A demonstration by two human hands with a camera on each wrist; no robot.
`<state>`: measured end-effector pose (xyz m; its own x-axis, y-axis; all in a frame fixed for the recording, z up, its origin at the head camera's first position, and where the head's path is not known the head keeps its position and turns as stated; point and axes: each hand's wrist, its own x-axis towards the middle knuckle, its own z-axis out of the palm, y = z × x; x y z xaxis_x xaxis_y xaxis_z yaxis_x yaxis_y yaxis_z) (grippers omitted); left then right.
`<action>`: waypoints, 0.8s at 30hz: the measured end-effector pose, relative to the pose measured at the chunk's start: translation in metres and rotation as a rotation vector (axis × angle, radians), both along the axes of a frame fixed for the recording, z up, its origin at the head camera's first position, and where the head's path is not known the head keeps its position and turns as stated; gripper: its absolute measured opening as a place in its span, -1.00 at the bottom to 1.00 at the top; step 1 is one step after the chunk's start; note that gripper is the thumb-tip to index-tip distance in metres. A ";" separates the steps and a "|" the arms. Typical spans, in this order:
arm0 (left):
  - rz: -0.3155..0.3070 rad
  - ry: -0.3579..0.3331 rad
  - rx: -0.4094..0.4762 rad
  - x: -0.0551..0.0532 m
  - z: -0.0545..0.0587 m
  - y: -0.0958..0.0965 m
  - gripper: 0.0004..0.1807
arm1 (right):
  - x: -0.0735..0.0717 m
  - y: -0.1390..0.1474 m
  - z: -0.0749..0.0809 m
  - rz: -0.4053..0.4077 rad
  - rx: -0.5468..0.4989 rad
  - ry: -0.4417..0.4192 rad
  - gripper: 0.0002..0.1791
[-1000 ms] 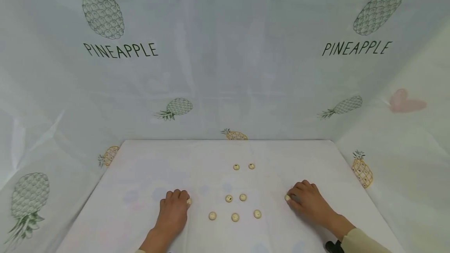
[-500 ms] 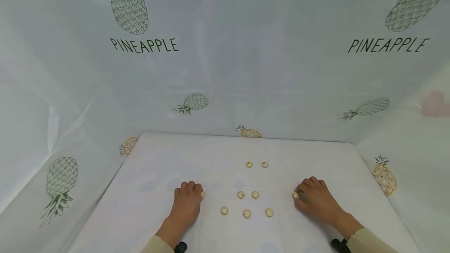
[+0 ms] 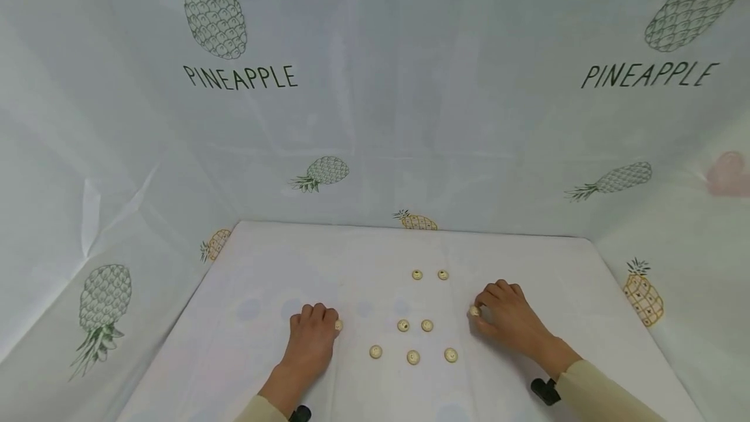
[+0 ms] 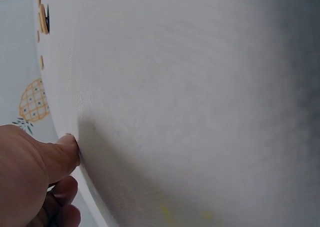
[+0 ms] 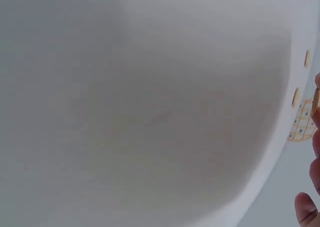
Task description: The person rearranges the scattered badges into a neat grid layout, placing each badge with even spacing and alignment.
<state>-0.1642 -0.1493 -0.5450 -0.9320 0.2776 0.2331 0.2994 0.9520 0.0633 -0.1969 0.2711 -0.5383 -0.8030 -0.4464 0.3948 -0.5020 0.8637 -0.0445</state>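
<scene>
My left hand [image 3: 312,339] is on the left side of the white-covered table, fingers curled down. Between its thumb and fingers it pinches a small round cream-coloured wooden disc [image 3: 338,325], mostly covered by the hand. To the right, my right hand [image 3: 511,318] pinches a similar disc [image 3: 474,310] between thumb and fingertips. Between the hands lie several more discs: two at the back [image 3: 417,275], two in the middle [image 3: 427,325] and three at the front [image 3: 413,357]. Some show a dark hole. The left wrist view shows the left thumb [image 4: 62,154], its held disc hidden.
A pale cloth covers the table [image 3: 281,259]. Behind and beside it hangs a white curtain [image 3: 381,103] printed with pineapples. Black wrist devices [image 3: 545,391] sit near both sleeves.
The head view has shifted, so the scene sits further right. In the last half second my right hand has moved left and slightly away with its disc; the left hand stays put.
</scene>
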 end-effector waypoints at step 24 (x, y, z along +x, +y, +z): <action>-0.013 -0.030 0.047 0.003 0.001 -0.003 -0.74 | -0.085 -0.092 0.022 0.070 0.039 -0.048 -0.82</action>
